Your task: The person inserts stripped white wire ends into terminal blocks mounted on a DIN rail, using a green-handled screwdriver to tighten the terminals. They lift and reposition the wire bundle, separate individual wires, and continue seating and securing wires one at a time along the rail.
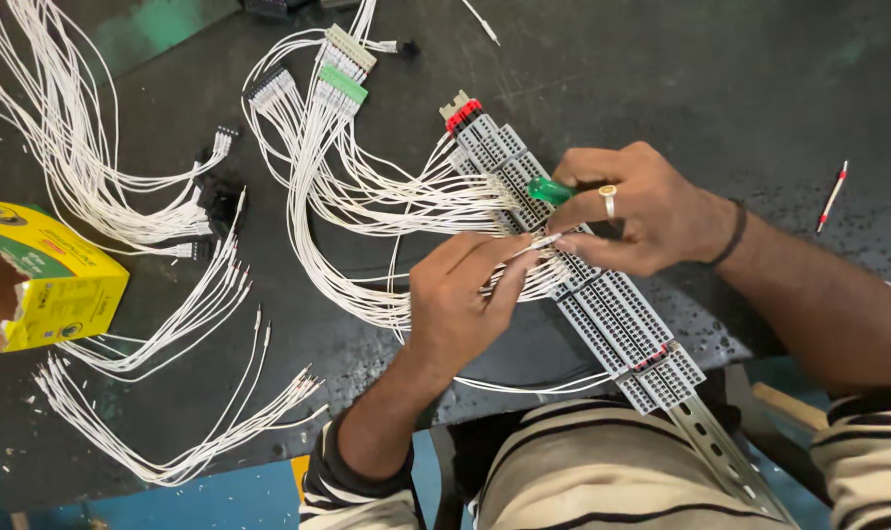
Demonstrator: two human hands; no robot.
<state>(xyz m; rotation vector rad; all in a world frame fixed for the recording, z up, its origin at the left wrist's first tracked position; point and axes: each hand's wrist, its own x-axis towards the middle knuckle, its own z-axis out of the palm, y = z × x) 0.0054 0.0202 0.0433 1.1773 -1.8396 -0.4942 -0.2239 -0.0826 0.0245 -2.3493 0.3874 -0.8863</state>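
Surface: a dark, scuffed desk (612, 69) seen from above, with green and blue patches at its far-left and near edges.
Landmark: a long grey terminal strip (602, 304) on a metal rail, lying diagonally from the desk's middle toward the person's lap, with a red marker piece at its far end.
Left hand (460, 299): closed in a pinch on a white wire (536, 243), its metal tip held at the strip's left edge, about midway along.
Right hand (642, 211): closed around a green-handled screwdriver (549, 190), resting over the strip just beyond the pinched wire; the blade is hidden, so where it sits is a guess, probably on a terminal.
Wired bundle (406, 196): many white wires already fanned out from the strip's left side, running away to green and grey connectors (339, 74) beyond the strip.
Loose wires (170, 432): unattached white leads with ferrule tips, well left of the strip.
Yellow box (48, 280): open carton, farthest left of the strip.
Red-and-white wire (832, 196): lies alone, well right of the strip.
Risk: the slots are close-set and the neighbouring wires crowd them, so the tip could enter the wrong slot or seat shallowly and pull free.
Risk: the strip's near end overhangs the desk edge; a hard press could tip it.
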